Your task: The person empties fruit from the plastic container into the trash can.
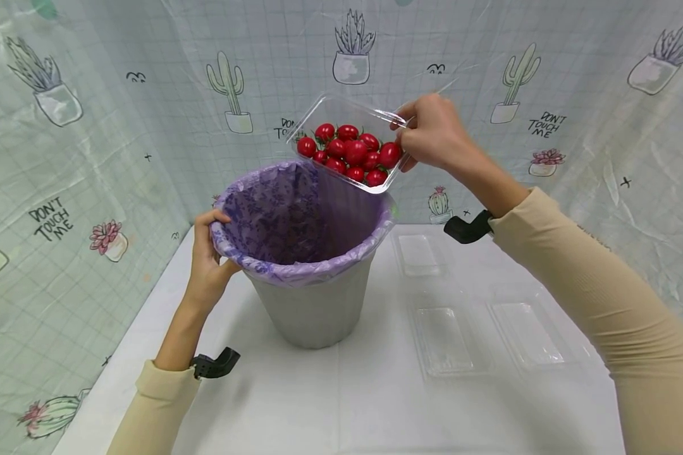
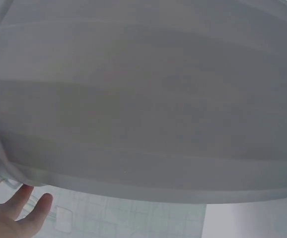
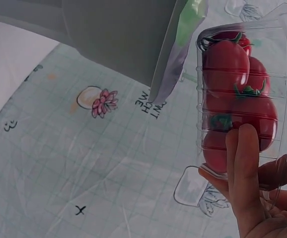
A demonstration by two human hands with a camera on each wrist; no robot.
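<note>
My right hand (image 1: 432,133) grips the right end of a clear plastic tray (image 1: 327,110), held tilted above the far right rim of a bin. Several red cherry tomatoes (image 1: 355,153), some with green stems, lie gathered in the tray's lower part. In the right wrist view, fingers (image 3: 245,158) press along the tray's side wall beside the tomatoes (image 3: 228,64). The grey bin (image 1: 313,309) has a purple patterned liner bag (image 1: 296,273) folded over its rim. At the bin's left rim, my left hand (image 1: 207,253) holds the edge, fingers over the liner and thumb below it outside.
Three clear plastic trays or lids lie on the white table (image 1: 296,398): one at the back (image 1: 420,254), one in front of it (image 1: 446,341) and one to the right (image 1: 526,335). A printed curtain (image 1: 165,139) surrounds the table's back and sides.
</note>
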